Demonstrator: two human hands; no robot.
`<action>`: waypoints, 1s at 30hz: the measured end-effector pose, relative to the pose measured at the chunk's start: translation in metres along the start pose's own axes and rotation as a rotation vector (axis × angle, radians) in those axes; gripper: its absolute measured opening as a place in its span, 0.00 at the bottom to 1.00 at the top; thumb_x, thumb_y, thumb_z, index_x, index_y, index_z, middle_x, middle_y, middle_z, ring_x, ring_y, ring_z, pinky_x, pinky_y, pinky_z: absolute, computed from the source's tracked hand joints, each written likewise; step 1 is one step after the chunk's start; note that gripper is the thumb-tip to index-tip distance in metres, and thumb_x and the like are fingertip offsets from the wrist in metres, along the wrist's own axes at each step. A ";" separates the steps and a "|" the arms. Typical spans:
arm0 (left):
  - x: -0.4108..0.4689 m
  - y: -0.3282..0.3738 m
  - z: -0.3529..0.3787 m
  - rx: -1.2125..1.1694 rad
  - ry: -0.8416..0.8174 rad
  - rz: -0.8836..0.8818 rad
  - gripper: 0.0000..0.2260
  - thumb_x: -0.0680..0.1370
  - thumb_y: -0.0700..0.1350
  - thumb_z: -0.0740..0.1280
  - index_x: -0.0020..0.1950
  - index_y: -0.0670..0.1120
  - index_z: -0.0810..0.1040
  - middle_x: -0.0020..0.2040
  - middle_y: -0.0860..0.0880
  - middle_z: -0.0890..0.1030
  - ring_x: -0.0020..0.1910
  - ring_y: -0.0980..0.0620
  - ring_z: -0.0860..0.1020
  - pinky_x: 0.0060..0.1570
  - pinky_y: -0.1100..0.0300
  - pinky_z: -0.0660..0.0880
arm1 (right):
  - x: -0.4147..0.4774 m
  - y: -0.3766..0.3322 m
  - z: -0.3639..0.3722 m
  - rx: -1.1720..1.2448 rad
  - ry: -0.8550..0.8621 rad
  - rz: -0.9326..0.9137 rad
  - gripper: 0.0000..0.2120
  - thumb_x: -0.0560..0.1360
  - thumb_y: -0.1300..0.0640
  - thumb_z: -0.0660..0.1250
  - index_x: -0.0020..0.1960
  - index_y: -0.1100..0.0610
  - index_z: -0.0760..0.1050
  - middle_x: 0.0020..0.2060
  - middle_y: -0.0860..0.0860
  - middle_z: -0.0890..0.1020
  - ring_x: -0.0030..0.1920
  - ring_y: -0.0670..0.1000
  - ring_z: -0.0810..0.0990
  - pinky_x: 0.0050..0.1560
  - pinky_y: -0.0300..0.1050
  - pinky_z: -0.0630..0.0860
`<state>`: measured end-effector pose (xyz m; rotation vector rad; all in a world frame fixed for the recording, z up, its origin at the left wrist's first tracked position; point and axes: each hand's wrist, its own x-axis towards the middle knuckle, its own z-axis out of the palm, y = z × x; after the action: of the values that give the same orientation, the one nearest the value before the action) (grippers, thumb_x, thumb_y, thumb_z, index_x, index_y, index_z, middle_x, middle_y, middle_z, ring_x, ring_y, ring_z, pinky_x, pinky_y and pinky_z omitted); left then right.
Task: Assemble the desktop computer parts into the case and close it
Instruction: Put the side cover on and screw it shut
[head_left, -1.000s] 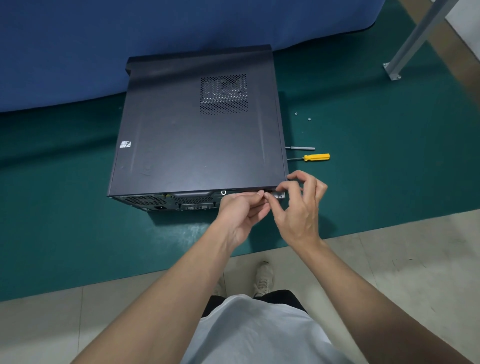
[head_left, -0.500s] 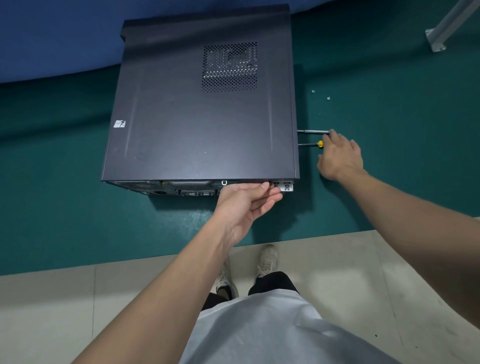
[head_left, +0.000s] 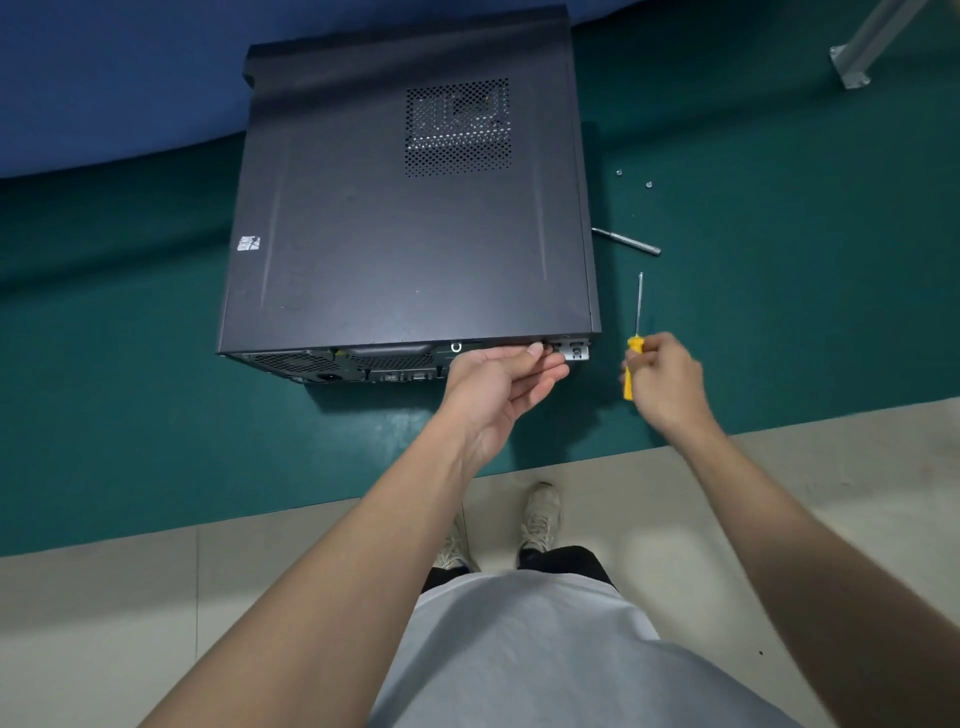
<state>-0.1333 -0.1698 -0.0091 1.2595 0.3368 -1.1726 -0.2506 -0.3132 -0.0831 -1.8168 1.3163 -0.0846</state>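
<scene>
Case (head_left: 405, 218) edge at left hand (head_left: 498, 384); screwdriver (head_left: 634, 345) alongside

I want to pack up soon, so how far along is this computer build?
Done: the side panel sits on the case. In hand: the right hand grips the yellow screwdriver; the left hand has its fingers at the rear edge by the metal tab. Remaining: probably screwing the panel down; two loose screws lie on the mat.

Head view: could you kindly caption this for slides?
Right hand holds yellow screwdriver; left hand touches computer case rear.
</scene>
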 end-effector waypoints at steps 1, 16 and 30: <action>0.000 0.000 0.000 0.000 -0.002 0.003 0.03 0.78 0.34 0.67 0.49 0.34 0.78 0.41 0.40 0.84 0.41 0.46 0.85 0.41 0.62 0.81 | -0.018 -0.003 0.004 0.161 -0.002 0.030 0.10 0.79 0.62 0.57 0.58 0.63 0.72 0.43 0.56 0.80 0.44 0.57 0.80 0.47 0.54 0.78; -0.005 0.001 0.003 0.012 -0.036 0.032 0.03 0.79 0.31 0.64 0.48 0.32 0.76 0.39 0.37 0.83 0.39 0.41 0.84 0.43 0.52 0.83 | -0.148 -0.037 0.042 0.395 0.056 -0.104 0.06 0.81 0.57 0.58 0.53 0.50 0.73 0.34 0.45 0.77 0.38 0.48 0.76 0.43 0.47 0.72; -0.011 0.002 0.007 0.014 0.002 0.042 0.04 0.79 0.31 0.63 0.46 0.31 0.76 0.40 0.36 0.82 0.39 0.42 0.83 0.45 0.53 0.82 | -0.145 -0.041 0.041 0.353 0.049 -0.092 0.06 0.80 0.57 0.59 0.52 0.50 0.74 0.31 0.44 0.77 0.33 0.43 0.72 0.40 0.43 0.68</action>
<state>-0.1394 -0.1706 0.0027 1.2740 0.3025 -1.1402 -0.2628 -0.1699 -0.0220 -1.5792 1.1667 -0.3896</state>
